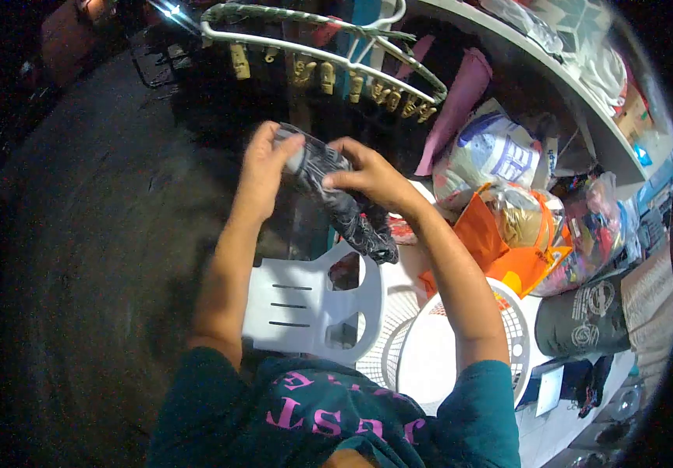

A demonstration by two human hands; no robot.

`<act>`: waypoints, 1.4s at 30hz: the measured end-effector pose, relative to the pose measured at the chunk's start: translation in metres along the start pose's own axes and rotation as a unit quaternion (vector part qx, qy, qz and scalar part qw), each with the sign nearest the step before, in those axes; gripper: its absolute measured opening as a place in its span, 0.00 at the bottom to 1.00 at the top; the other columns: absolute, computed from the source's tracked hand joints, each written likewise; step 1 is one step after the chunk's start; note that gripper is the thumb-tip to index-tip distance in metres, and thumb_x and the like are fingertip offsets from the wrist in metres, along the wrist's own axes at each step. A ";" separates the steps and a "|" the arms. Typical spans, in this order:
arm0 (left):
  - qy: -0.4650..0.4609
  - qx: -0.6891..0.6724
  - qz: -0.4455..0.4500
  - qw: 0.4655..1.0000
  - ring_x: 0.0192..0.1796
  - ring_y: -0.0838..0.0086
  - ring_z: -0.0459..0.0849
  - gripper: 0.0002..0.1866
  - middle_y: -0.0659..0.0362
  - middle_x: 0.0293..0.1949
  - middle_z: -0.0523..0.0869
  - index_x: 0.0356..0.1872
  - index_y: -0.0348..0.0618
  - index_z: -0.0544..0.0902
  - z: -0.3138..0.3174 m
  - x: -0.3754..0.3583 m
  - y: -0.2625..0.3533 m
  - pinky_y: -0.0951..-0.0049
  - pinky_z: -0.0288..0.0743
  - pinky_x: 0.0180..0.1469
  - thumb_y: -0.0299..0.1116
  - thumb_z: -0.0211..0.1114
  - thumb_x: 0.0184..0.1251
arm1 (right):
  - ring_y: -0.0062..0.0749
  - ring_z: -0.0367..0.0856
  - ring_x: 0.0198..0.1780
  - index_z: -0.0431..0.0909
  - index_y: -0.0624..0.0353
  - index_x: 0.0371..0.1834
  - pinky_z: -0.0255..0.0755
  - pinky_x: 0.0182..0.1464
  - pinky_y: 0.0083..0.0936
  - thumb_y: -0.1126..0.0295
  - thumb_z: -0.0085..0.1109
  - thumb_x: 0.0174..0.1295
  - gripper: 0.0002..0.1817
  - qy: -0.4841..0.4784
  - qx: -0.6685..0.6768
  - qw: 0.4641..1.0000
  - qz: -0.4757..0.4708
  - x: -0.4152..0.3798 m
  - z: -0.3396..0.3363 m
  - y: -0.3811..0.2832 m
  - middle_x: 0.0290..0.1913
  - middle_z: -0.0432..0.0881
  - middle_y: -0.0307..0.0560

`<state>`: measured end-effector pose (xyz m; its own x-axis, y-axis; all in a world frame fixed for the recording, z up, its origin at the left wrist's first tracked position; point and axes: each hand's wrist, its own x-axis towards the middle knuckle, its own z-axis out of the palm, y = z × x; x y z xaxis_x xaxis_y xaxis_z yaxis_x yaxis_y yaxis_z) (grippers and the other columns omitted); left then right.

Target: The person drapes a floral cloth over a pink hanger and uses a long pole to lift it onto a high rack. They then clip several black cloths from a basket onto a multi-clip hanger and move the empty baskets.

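A dark grey and black patterned cloth stretches between my two hands, its lower end hanging toward the white plastic chair. My left hand pinches its upper left end between thumb and fingers. Further along the cloth, my right hand grips it with thumb and fingers. Above both hands is a white hanger with several yellowish clips hanging from its lower edge.
White plastic baskets stand right of the chair. Behind them are an orange bag, a stuffed white bag and a dark grey roll. A white shelf edge crosses the upper right. Dark floor lies left.
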<state>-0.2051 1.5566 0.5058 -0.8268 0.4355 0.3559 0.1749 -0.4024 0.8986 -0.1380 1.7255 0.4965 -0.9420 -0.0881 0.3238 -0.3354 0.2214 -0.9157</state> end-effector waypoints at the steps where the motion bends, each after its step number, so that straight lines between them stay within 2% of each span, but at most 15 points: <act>1: 0.012 -0.017 0.005 1.000 0.32 0.82 0.74 0.06 0.64 0.29 0.77 0.34 0.42 0.73 0.001 0.002 0.004 0.80 0.67 0.37 0.30 0.60 0.58 | 0.22 0.73 0.37 0.74 0.62 0.42 0.67 0.43 0.20 0.65 0.65 0.47 0.20 -0.057 -0.037 0.996 0.056 -0.011 -0.012 0.003 0.33 0.78 0.41; 8: 0.053 -0.001 0.052 0.997 0.33 0.85 0.73 0.06 0.67 0.30 0.75 0.34 0.44 0.73 -0.031 0.008 0.014 0.83 0.65 0.38 0.31 0.59 0.59 | 0.17 0.71 0.31 0.75 0.62 0.34 0.67 0.35 0.18 0.68 0.63 0.48 0.13 -0.025 -0.120 0.981 0.147 -0.054 -0.056 0.010 0.28 0.77 0.37; 11: 0.095 0.002 0.036 0.995 0.34 0.85 0.71 0.05 0.67 0.30 0.74 0.34 0.44 0.72 -0.038 0.000 0.014 0.83 0.64 0.39 0.31 0.59 0.59 | 0.15 0.70 0.24 0.73 0.59 0.32 0.64 0.26 0.13 0.73 0.60 0.52 0.07 0.091 -0.006 0.989 0.114 -0.051 -0.051 0.006 0.24 0.74 0.34; 15: 0.139 0.012 0.019 0.990 0.33 0.85 0.71 0.04 0.68 0.30 0.74 0.33 0.45 0.72 -0.056 -0.006 0.010 0.83 0.64 0.38 0.31 0.57 0.60 | 0.11 0.67 0.22 0.71 0.58 0.28 0.60 0.20 0.10 0.73 0.60 0.53 0.06 0.133 0.032 0.984 0.116 -0.037 -0.043 0.003 0.22 0.72 0.31; 19: 0.155 -0.013 -0.006 0.988 0.33 0.84 0.71 0.05 0.68 0.29 0.73 0.33 0.46 0.72 -0.082 -0.011 -0.005 0.83 0.63 0.38 0.32 0.58 0.59 | 0.13 0.65 0.30 0.70 0.58 0.27 0.61 0.34 0.13 0.70 0.57 0.56 0.06 0.152 0.058 0.983 0.088 -0.021 -0.034 0.014 0.25 0.70 0.31; 22: 0.187 -0.180 -0.020 0.966 0.29 0.81 0.71 0.05 0.66 0.27 0.72 0.33 0.46 0.71 -0.092 -0.005 -0.022 0.80 0.65 0.34 0.31 0.57 0.59 | 0.14 0.67 0.28 0.69 0.57 0.30 0.62 0.30 0.13 0.70 0.56 0.57 0.06 0.121 0.045 0.991 0.027 -0.002 -0.022 0.001 0.26 0.71 0.33; 24: 0.125 -0.235 -0.063 0.962 0.28 0.80 0.70 0.05 0.66 0.27 0.72 0.35 0.46 0.71 -0.083 0.001 -0.023 0.79 0.66 0.32 0.32 0.57 0.60 | 0.14 0.69 0.30 0.73 0.60 0.28 0.64 0.33 0.15 0.71 0.57 0.55 0.05 0.103 -0.069 0.992 -0.027 0.018 -0.007 -0.013 0.26 0.73 0.33; 26: 0.075 -0.169 -0.064 0.981 0.28 0.81 0.68 0.12 0.66 0.28 0.71 0.40 0.46 0.69 -0.064 0.007 -0.018 0.81 0.64 0.31 0.37 0.59 0.59 | 0.15 0.70 0.30 0.74 0.62 0.28 0.65 0.34 0.16 0.71 0.58 0.54 0.06 0.072 -0.188 0.979 -0.024 0.033 0.011 -0.044 0.25 0.75 0.35; 28: -0.017 -0.026 0.071 0.997 0.39 0.80 0.70 0.24 0.62 0.39 0.73 0.50 0.46 0.65 -0.041 0.013 -0.014 0.78 0.63 0.48 0.41 0.62 0.55 | 0.14 0.70 0.31 0.75 0.64 0.29 0.66 0.35 0.17 0.71 0.59 0.52 0.07 0.045 -0.239 0.969 -0.035 0.052 0.020 -0.052 0.25 0.77 0.39; 30: -0.051 0.091 0.085 0.991 0.48 0.77 0.70 0.18 0.61 0.41 0.74 0.48 0.44 0.68 -0.026 0.017 0.000 0.77 0.60 0.55 0.33 0.60 0.58 | 0.20 0.74 0.29 0.75 0.64 0.29 0.68 0.35 0.19 0.71 0.58 0.53 0.07 0.042 -0.243 0.968 -0.047 0.068 0.023 -0.059 0.25 0.78 0.42; 32: -0.055 0.048 0.047 0.996 0.47 0.78 0.71 0.15 0.62 0.41 0.75 0.46 0.43 0.70 -0.033 0.029 -0.005 0.77 0.61 0.54 0.31 0.60 0.58 | 0.32 0.77 0.33 0.75 0.63 0.30 0.69 0.38 0.25 0.70 0.58 0.53 0.08 0.067 -0.319 0.940 -0.102 0.080 0.020 -0.071 0.29 0.79 0.47; 33: -0.063 0.005 0.006 0.998 0.46 0.79 0.71 0.13 0.63 0.40 0.75 0.44 0.42 0.72 -0.036 0.035 -0.007 0.76 0.61 0.53 0.28 0.59 0.57 | 0.44 0.75 0.43 0.75 0.61 0.34 0.67 0.44 0.30 0.68 0.58 0.53 0.10 0.150 -0.420 0.876 -0.182 0.087 0.020 -0.074 0.38 0.77 0.52; 36: -0.013 0.023 -0.005 1.000 0.45 0.80 0.72 0.08 0.64 0.38 0.76 0.39 0.41 0.75 -0.042 0.054 -0.010 0.78 0.62 0.51 0.25 0.58 0.57 | 0.47 0.68 0.54 0.69 0.62 0.49 0.62 0.54 0.33 0.67 0.60 0.50 0.22 0.228 -0.472 0.794 -0.308 0.117 0.004 -0.081 0.51 0.71 0.55; 40: -0.019 0.016 -0.065 0.998 0.42 0.80 0.72 0.08 0.64 0.36 0.77 0.39 0.42 0.76 -0.048 0.074 -0.006 0.80 0.62 0.48 0.27 0.59 0.57 | 0.48 0.67 0.55 0.66 0.63 0.54 0.60 0.58 0.34 0.69 0.61 0.48 0.28 0.166 -0.478 0.842 -0.187 0.143 -0.010 -0.072 0.50 0.72 0.57; 42: 0.006 0.028 -0.084 0.996 0.40 0.81 0.73 0.08 0.65 0.34 0.78 0.37 0.42 0.77 -0.049 0.083 -0.004 0.81 0.64 0.46 0.29 0.60 0.57 | 0.44 0.73 0.49 0.65 0.63 0.56 0.68 0.50 0.32 0.71 0.59 0.47 0.29 0.096 -0.517 0.840 -0.134 0.150 -0.018 -0.077 0.51 0.72 0.58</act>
<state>-0.3005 1.5548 0.5191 -0.8536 0.4827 0.1959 0.0618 -0.2795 0.9581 -0.2538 1.7128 0.6198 -0.7822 -0.1337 0.6085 -0.2715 0.9522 -0.1398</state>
